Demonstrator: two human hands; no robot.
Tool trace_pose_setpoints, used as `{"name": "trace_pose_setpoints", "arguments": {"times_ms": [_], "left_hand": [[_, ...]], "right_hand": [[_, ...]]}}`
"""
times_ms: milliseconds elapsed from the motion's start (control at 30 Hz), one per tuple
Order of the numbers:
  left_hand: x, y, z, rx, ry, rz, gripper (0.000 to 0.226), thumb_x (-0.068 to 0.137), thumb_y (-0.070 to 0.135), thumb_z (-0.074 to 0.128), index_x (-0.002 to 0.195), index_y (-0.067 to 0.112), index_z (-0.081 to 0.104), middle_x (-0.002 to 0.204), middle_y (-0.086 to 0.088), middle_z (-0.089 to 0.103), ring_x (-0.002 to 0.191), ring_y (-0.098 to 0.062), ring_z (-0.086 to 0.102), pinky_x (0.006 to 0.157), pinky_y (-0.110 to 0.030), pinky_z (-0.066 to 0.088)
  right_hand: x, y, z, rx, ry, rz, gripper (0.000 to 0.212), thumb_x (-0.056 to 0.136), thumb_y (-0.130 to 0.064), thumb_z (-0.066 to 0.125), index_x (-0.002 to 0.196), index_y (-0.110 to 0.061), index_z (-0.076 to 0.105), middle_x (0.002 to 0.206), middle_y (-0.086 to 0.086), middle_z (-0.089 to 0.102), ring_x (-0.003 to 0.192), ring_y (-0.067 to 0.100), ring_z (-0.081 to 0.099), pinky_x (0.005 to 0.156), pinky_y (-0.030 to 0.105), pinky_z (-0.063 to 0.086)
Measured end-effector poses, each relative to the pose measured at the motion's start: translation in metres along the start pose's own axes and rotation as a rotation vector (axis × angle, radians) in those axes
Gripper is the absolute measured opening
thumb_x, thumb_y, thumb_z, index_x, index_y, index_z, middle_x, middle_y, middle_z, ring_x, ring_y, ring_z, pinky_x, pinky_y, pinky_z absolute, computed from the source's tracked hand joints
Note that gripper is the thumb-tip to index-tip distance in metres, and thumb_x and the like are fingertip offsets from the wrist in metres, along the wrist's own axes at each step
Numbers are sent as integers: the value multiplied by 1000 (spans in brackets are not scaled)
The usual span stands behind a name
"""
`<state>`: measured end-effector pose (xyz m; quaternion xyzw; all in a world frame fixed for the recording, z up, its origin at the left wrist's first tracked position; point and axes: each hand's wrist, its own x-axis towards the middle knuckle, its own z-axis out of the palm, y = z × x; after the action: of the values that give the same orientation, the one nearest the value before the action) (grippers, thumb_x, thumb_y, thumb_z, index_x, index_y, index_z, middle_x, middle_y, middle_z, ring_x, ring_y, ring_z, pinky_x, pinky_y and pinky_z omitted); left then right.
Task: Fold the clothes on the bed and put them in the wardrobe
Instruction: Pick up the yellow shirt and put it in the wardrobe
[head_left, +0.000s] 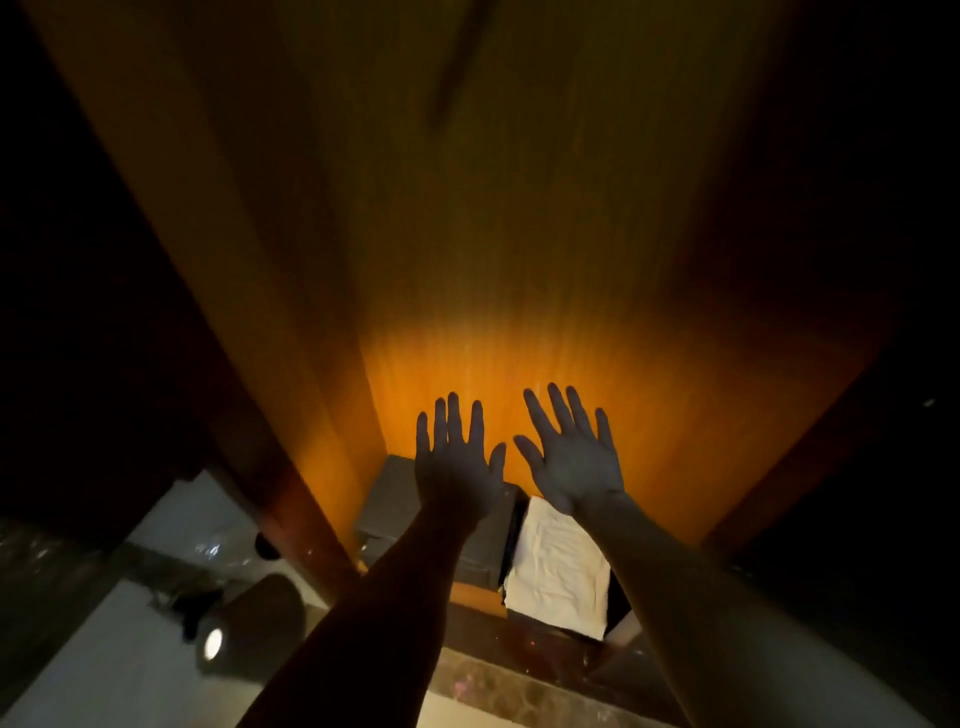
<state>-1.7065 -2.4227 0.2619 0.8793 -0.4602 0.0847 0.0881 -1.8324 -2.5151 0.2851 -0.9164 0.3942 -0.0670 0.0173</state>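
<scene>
Folded cloth (558, 569): I see a white cloth, folded flat into a long block, soft and a bit wrinkly. It lies on the floor of the wardrobe, just beside a dark box.
Wardrobe (519, 234): It is made of smooth orange-brown wood with thin lines running up and down. A warm light glows low on its back wall.
Left hand (457, 467): My fingers are straight and spread wide. It holds nothing and is up in front of the back wall, above the dark box.
Right hand (574, 460): Fingers spread wide too, holding nothing, just above the far end of the cloth.
Dark box (387, 501): Grey, square and hard-looking, sitting left of the cloth.
Lamp (244, 626): A dark round tube with a small bright light at its end, down on the left.
Writing: I cannot read any words or labels here.
</scene>
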Motion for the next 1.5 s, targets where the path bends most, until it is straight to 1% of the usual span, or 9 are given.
{"name": "trace_pose_setpoints", "arguments": {"times_ms": [133,267,467,633,833,967,1133,1267,1500], "left_hand": [[-31,-30,-51,116,-55,-88,70,97,59,13,155,19,10,162,-14,5,150,-30,2,120,-50,-2],[-71,-67,-92,164,-52,-215,70,98,59,14,155,19,5,162,-13,1,150,-29,-1,119,-51,-1],[-130,-138,-139,196,-14,-423,69,97,58,15,154,19,12,161,-15,6,150,-29,1,119,-51,-2],[-179,-217,-171,259,-22,-596,67,98,56,14,155,20,8,162,-14,2,150,-28,-2,119,-50,-6],[-247,-323,-204,257,-30,-749,69,97,59,12,153,18,13,161,-12,10,149,-28,8,119,-50,3],[-293,-398,-225,268,-32,-850,67,98,56,15,153,18,16,160,-12,16,148,-29,15,119,-51,14],[-342,-479,-243,255,-69,-925,65,99,54,14,153,18,10,161,-11,13,148,-29,13,119,-49,11],[-373,-536,-245,251,-118,-1000,68,98,57,10,154,20,1,162,-9,2,149,-28,3,120,-51,7],[-376,-620,-230,282,-142,-1107,72,94,64,9,154,24,7,162,-8,8,148,-29,10,117,-56,12]], "right_hand": [[-8,-38,-41,-5,22,-164,63,100,-60,12,155,-36,-6,164,1,-3,150,24,-11,119,51,2],[-18,-85,-66,-5,-2,-298,64,100,-60,12,155,-35,-8,164,1,-4,150,23,-11,120,52,4],[-37,-181,-84,25,-39,-509,63,100,-59,13,155,-34,-4,165,1,-2,151,22,-11,120,53,3],[-63,-279,-89,73,-58,-665,63,100,-57,16,154,-36,-8,164,0,-3,151,21,-8,120,52,3],[-86,-410,-83,109,-120,-837,63,100,-56,17,154,-34,-9,164,0,-8,150,20,-12,121,52,2],[-106,-502,-76,131,-109,-953,64,100,-56,21,154,-34,-5,164,0,-2,151,22,-5,120,51,5],[-128,-604,-70,138,-131,-1042,66,100,-54,28,155,-33,-3,164,2,1,151,23,-2,120,50,6],[-137,-668,-61,143,-138,-1093,67,100,-55,27,155,-34,-4,165,1,0,151,23,-3,120,52,7],[-110,-763,-32,138,-188,-1179,68,97,-59,23,153,-35,-8,164,1,1,151,25,-2,119,54,8]]}}
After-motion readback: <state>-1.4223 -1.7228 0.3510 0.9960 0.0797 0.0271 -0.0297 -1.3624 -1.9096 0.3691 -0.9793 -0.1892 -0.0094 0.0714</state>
